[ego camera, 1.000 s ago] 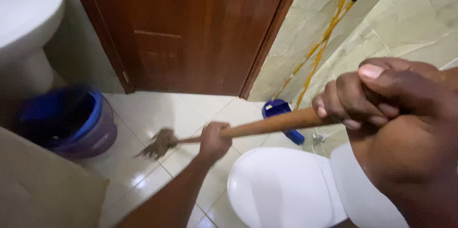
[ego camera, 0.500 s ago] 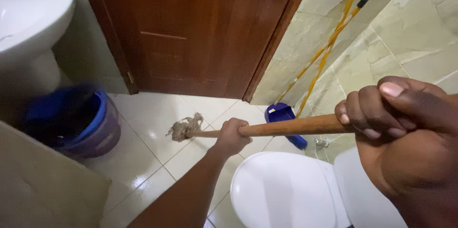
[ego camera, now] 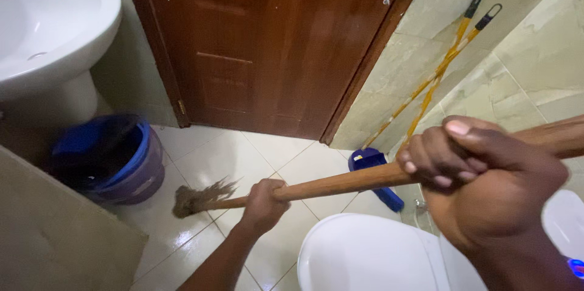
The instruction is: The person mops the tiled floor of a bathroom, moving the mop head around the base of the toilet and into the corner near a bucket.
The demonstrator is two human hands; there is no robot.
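2 hands (left [ego camera: 263, 203], right [ego camera: 480, 169]) grip mop [ego camera: 340, 182].

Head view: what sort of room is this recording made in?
Most likely a small tiled bathroom: a white toilet sits beside a white washbasin, with a wooden door and glossy floor tiles. Both hands hold a wooden-handled mop.
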